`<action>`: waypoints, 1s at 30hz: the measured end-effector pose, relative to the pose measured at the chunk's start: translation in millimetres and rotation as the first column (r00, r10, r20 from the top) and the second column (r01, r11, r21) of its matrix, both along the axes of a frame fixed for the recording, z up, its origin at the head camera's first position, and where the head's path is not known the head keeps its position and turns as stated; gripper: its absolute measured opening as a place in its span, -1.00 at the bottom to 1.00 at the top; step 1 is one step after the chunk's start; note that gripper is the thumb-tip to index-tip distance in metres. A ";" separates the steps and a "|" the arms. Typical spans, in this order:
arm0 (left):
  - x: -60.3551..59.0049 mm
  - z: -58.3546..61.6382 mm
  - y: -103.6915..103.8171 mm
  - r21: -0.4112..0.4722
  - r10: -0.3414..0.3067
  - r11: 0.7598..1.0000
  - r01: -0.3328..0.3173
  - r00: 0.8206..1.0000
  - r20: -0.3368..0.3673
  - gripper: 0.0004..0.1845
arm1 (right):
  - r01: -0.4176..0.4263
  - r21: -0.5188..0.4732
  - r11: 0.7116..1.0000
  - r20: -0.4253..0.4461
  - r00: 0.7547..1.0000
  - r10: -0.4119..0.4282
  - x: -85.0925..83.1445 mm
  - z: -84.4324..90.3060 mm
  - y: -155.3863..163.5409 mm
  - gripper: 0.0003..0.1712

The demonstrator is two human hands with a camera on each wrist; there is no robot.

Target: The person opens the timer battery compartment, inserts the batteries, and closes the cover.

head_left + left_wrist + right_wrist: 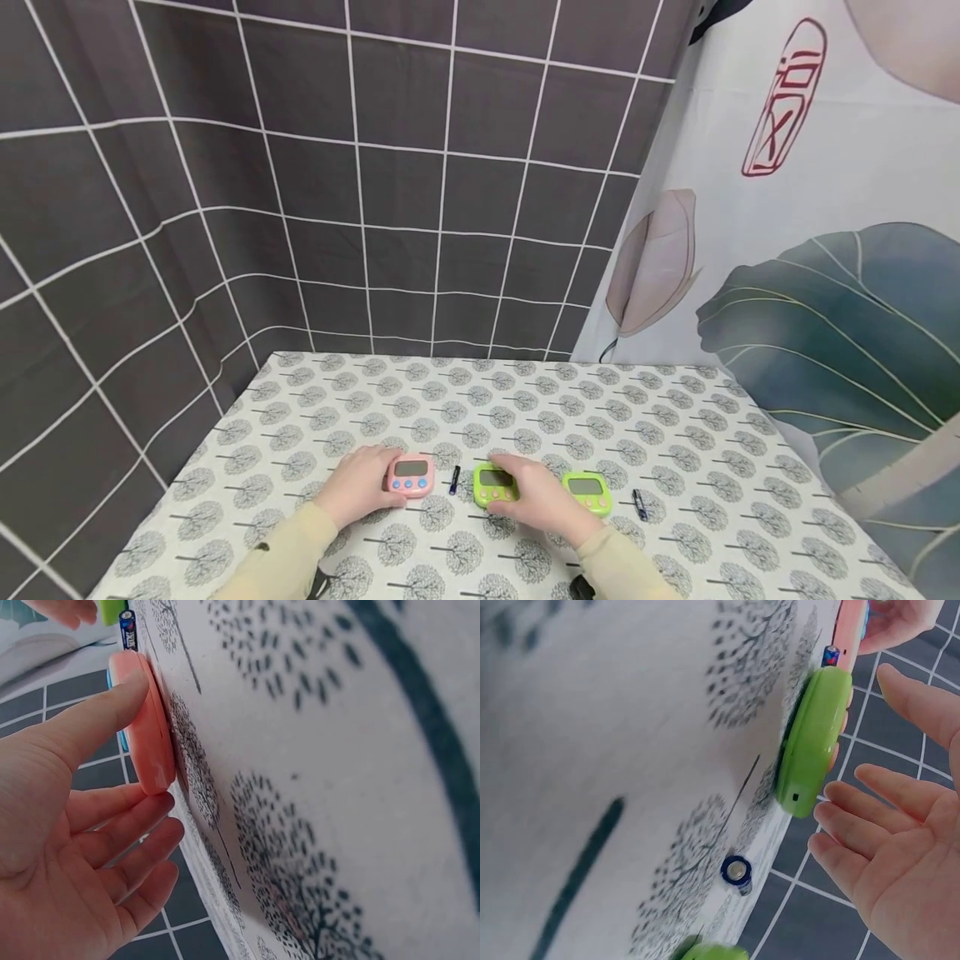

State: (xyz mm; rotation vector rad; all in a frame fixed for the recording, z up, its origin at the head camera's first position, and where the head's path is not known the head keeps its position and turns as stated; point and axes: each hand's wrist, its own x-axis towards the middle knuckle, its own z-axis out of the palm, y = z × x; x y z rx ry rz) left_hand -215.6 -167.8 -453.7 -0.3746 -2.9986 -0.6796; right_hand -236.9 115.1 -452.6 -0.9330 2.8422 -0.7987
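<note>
While the left hand (365, 482) pinches the pink timer (411, 476) on the worktop (405, 575) between thumb and fingers, the right hand (538, 497) hovers at the green timer (490, 485), thumb and fingers wide apart. One battery (454, 480) lies between these two timers; a second green timer (588, 492) sits beside the right hand.

Tree-print tablecloth (420, 533), pink timer (411, 476), two green timers (491, 478) (588, 492), dark batteries (454, 480) (640, 504).
</note>
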 end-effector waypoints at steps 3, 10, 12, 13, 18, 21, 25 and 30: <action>0.3 -0.3 0.5 -0.013 -0.003 1.000 0.003 1.000 -0.005 -0.23 | -0.002 0.002 1.000 -0.012 1.000 0.002 1.1 1.1 -1.6 -0.20; 1.1 0.1 1.5 -0.026 -0.011 1.000 0.010 1.000 -0.020 -0.21 | 0.001 0.012 1.000 -0.026 1.000 -0.001 2.7 0.8 -4.0 -0.20; 0.7 -1.1 1.5 -0.027 -0.010 1.000 0.010 1.000 -0.022 -0.20 | 0.002 0.009 1.000 -0.016 1.000 -0.002 2.9 0.7 -5.2 -0.21; 0.5 -1.3 1.6 -0.029 -0.010 1.000 0.009 1.000 -0.021 -0.20 | 0.002 0.008 1.000 -0.012 1.000 -0.002 3.2 0.8 -5.9 -0.21; 0.2 -2.4 3.4 -0.039 -0.017 0.999 0.017 1.000 -0.005 -0.19 | 0.007 -0.001 1.000 0.021 1.000 -0.007 4.7 0.0 -7.3 -0.22; 0.2 -2.6 3.9 -0.048 -0.025 0.999 0.025 1.000 -0.007 -0.18 | 0.013 -0.009 1.000 0.036 0.999 -0.012 5.2 -0.5 -7.6 -0.22; 0.1 -2.8 3.7 -0.050 -0.026 0.998 0.025 1.000 -0.015 -0.18 | 0.009 -0.014 1.000 0.032 0.999 -0.009 4.6 -0.3 -9.5 -0.21; -0.1 -3.8 3.2 -0.046 -0.024 0.999 0.023 1.000 -0.008 -0.20 | -0.006 -0.021 1.000 0.037 0.999 0.007 4.1 1.3 -13.3 -0.21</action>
